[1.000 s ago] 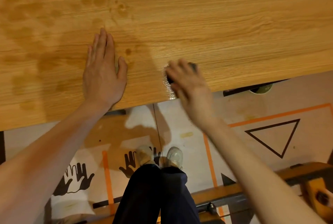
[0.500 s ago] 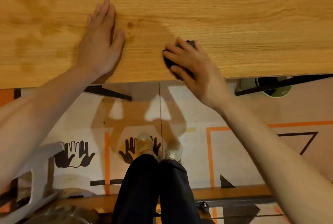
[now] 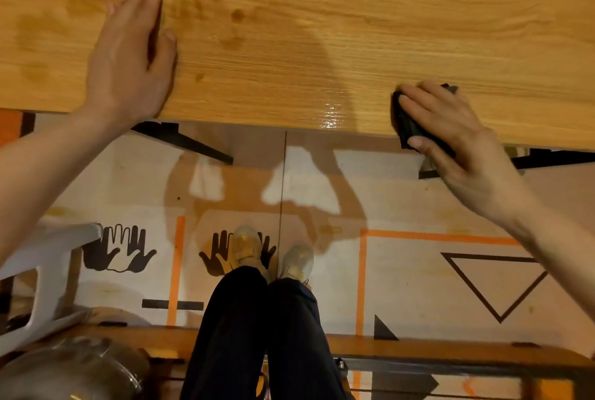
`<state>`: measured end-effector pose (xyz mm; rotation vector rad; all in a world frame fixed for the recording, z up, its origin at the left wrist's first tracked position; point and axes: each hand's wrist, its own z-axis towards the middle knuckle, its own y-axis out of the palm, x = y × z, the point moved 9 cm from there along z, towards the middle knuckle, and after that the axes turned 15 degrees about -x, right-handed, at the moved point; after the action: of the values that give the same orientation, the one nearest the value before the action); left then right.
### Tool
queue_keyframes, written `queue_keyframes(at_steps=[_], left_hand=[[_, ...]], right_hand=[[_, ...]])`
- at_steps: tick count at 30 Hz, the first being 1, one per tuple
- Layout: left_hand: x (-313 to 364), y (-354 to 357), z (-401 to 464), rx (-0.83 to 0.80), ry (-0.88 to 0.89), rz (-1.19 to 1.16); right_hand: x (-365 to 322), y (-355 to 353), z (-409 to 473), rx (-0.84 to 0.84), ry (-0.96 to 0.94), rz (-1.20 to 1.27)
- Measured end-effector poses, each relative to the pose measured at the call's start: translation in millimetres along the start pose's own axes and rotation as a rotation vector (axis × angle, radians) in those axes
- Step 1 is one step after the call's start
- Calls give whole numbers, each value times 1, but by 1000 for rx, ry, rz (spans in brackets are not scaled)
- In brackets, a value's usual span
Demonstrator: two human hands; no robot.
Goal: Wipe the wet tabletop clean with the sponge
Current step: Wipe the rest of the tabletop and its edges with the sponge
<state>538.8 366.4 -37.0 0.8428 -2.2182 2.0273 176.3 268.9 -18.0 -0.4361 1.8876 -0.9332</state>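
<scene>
At tabletop (image 3: 354, 29) edge, unlabelled sponge (image 3: 410, 124) under right hand (image 3: 457, 139).

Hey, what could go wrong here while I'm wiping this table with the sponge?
The sponge under your right hand overhangs the tabletop edge, so it may slip off or drip onto the floor. Dark wet spots beside your left hand could be missed.

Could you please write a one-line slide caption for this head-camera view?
Right hand grips a dark sponge at the wooden tabletop's near edge while the left hand rests flat on it.
</scene>
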Motion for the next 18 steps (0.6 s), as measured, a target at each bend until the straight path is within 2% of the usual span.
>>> queue_keyframes(at_steps=[7, 10, 13, 15, 18], left_hand=[[0, 0, -2, 17, 8, 20], [-2, 1, 0, 13, 14, 29], [-2, 1, 6, 3, 39, 41], [-1, 2, 5, 11, 45, 36], [-4, 5, -1, 25, 11, 20]], right_hand=[[-70, 53, 46, 294, -148, -168], [-77, 47, 52, 200, -249, -249], [-39, 25, 26, 122, -172, -313], [-19, 16, 6, 171, -73, -312], [-22, 22, -1, 302, -15, -278]])
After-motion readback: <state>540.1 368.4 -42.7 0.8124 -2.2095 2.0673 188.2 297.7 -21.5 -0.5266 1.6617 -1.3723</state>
